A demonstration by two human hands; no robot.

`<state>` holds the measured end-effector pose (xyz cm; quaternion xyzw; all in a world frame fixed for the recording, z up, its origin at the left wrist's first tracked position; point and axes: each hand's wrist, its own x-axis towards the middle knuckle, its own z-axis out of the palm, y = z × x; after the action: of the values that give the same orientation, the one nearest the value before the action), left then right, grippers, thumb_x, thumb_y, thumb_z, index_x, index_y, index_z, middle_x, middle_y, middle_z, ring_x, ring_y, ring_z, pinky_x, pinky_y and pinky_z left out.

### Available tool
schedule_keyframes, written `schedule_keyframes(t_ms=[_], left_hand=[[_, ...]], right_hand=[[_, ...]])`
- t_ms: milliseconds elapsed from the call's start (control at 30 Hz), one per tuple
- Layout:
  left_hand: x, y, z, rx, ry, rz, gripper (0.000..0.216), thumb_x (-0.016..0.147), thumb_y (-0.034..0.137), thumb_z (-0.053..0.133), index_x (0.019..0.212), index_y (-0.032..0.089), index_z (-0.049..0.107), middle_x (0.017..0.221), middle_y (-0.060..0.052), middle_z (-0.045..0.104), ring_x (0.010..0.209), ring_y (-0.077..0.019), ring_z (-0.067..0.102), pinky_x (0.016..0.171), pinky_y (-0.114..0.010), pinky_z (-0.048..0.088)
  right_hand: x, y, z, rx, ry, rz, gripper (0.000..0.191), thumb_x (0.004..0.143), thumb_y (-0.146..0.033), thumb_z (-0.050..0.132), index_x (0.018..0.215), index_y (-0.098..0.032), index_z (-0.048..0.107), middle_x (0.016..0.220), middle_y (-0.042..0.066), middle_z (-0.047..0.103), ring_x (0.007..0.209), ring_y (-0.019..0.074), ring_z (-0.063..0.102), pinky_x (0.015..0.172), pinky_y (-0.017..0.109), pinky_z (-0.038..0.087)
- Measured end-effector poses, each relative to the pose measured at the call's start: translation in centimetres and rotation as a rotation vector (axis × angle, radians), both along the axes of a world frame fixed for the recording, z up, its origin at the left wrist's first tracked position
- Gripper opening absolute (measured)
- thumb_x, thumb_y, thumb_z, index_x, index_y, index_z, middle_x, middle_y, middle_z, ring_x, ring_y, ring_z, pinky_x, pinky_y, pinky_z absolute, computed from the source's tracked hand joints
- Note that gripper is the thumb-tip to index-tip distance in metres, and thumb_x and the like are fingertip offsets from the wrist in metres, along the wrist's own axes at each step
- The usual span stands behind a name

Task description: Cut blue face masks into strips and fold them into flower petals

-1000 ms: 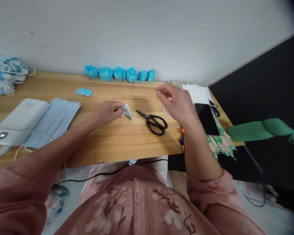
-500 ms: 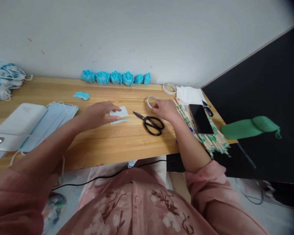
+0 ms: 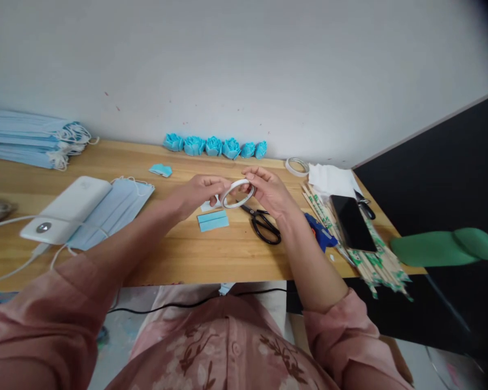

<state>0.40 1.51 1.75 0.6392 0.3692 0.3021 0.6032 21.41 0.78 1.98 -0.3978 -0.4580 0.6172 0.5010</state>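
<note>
A white roll of tape [image 3: 236, 204] is held up above the table between my two hands. My left hand [image 3: 205, 192] pinches its left edge, and my right hand [image 3: 264, 189] grips its upper right side. Below the roll lies a cut blue piece of mask fabric [image 3: 213, 221], with a paler piece [image 3: 210, 205] partly hidden behind my left fingers. Black-handled scissors [image 3: 264, 225] rest on the wood just under my right hand, their blades partly covered by the roll and hand.
Blue fabric roses [image 3: 213, 146] line the wall. At left are a white power bank [image 3: 67, 208], a face mask [image 3: 124, 203] and a mask stack [image 3: 28, 135]. At right are another tape roll [image 3: 296, 167], wrapped chopsticks [image 3: 376, 271], a phone [image 3: 353, 222] and a green bottle [image 3: 439, 248].
My right hand has lifted the tape roll off the table and brought it leftward. My left hand has left the fabric pieces and moved right to hold the roll too. The view has shifted.
</note>
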Motion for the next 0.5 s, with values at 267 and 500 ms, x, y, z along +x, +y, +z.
schedule_keyframes(t_ms=[267,500], left_hand=[[-0.8,-0.2,-2.0,-0.271,-0.384,-0.163,0.029,0.077,0.039,0.082,0.088,0.013,0.076,0.096,-0.011,0.074,0.090,-0.0188,0.068,0.083,-0.032,0.053],[-0.9,-0.4,-2.7,-0.362,-0.514,-0.188,0.034,0.081,0.045,0.076,0.076,0.012,0.070,0.072,-0.010,0.070,0.078,-0.0206,0.068,0.076,-0.034,0.054]], right_hand=[[-0.4,0.0,-2.2,0.020,0.109,-0.003,0.043,0.070,-0.058,0.082,0.083,-0.019,0.069,0.072,-0.001,0.066,0.069,0.0134,0.061,0.072,0.028,0.051],[-1.2,-1.4,-2.6,0.016,0.132,0.018,0.035,0.078,-0.055,0.074,0.080,-0.021,0.068,0.055,-0.007,0.041,0.054,0.0121,0.041,0.065,0.032,0.049]])
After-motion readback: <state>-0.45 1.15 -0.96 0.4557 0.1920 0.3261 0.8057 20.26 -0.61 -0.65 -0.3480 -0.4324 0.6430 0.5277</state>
